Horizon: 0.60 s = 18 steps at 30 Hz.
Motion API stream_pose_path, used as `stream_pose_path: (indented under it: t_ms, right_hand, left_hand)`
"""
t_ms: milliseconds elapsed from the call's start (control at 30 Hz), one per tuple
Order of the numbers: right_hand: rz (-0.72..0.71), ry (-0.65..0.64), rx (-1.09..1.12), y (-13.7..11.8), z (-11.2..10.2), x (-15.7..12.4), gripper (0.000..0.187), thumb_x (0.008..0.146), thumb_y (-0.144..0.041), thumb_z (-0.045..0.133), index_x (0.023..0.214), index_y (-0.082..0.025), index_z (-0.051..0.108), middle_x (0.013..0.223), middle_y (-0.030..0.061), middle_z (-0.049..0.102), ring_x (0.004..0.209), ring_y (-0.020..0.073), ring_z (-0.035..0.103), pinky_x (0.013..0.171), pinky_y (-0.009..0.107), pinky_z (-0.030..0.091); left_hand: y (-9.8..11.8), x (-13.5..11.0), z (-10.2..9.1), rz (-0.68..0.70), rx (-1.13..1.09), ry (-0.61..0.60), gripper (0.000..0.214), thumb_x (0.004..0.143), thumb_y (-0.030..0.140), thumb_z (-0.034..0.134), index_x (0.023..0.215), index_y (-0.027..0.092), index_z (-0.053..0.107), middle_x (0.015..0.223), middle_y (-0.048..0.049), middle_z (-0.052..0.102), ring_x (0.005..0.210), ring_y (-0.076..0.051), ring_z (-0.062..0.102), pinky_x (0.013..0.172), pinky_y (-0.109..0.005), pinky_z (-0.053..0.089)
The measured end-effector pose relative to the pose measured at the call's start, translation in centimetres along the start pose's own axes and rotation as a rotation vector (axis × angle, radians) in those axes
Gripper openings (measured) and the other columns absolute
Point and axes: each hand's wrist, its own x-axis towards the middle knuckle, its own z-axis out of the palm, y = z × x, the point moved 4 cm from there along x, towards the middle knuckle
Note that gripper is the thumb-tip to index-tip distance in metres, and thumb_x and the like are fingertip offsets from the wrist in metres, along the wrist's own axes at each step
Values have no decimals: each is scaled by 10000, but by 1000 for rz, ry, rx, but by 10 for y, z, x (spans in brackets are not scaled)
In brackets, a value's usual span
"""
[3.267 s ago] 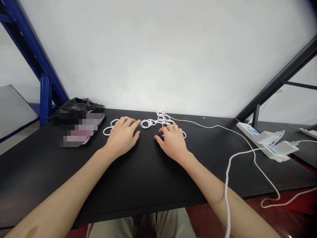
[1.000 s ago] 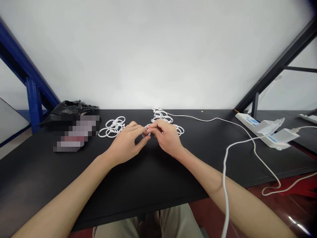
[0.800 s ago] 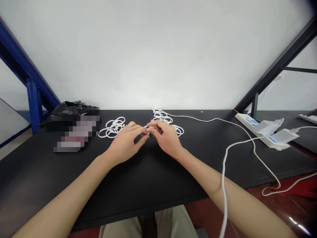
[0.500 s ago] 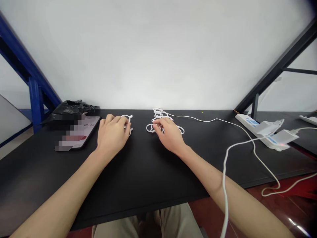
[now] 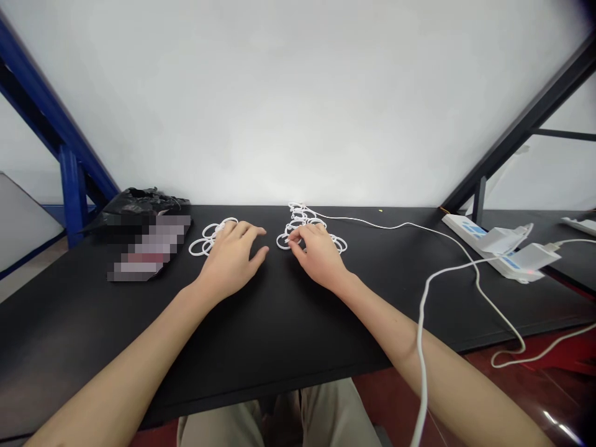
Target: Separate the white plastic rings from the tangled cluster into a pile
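Note:
My left hand (image 5: 231,259) lies flat on the black table (image 5: 261,323) with its fingers stretched out and nothing in it. Its fingertips rest just right of a small pile of white rings (image 5: 207,238). My right hand (image 5: 317,255) sits with curled fingers on the near edge of a larger heap of white rings (image 5: 303,221). Its thumb and forefinger pinch a ring at the heap's left side. About a hand's width of bare table separates the two hands.
A phone (image 5: 149,248) and a crumpled black bag (image 5: 139,200) lie at the left. A white power strip (image 5: 484,253) with plugged adapters sits at the right; its white cable (image 5: 421,335) loops over my right forearm. A blue steel frame (image 5: 69,186) stands left, a white wall behind.
A second ago both hands met in the middle around one ring. My left hand then went to the left pile and has come back flat towards the middle; my right hand dropped onto the right heap.

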Motion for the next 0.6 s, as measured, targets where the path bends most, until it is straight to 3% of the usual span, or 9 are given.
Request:
stream_pose_path:
  t_ms: [133, 233, 600]
  right_hand:
    - [13, 27, 380, -12, -3, -1, 62, 904, -232, 577, 941, -213, 622, 930, 21, 693, 878, 163, 603, 811, 322, 496]
    - [41, -16, 600, -18, -2, -2, 64, 888, -254, 593, 932, -213, 616, 920, 9, 689, 809, 129, 629, 748, 287, 513]
    - [129, -106, 852, -15, 5, -1, 133, 865, -294, 633, 942, -201, 578, 916, 23, 679, 847, 135, 651, 757, 286, 528]
  left_hand:
    - [5, -2, 6, 5, -157, -56, 555, 897, 455, 551, 1384, 212, 441, 1318, -99, 561, 1246, -309, 456, 1058, -496, 383]
    - [8, -2, 7, -9, -220, -105, 599, 888, 466, 561, 1407, 209, 409, 1355, -109, 551, 1282, -309, 451, 1056, -492, 399]
    - [9, -2, 2, -37, -271, -87, 488, 901, 461, 546, 1318, 214, 486, 1269, -113, 600, 1172, -278, 557, 939, -442, 493]
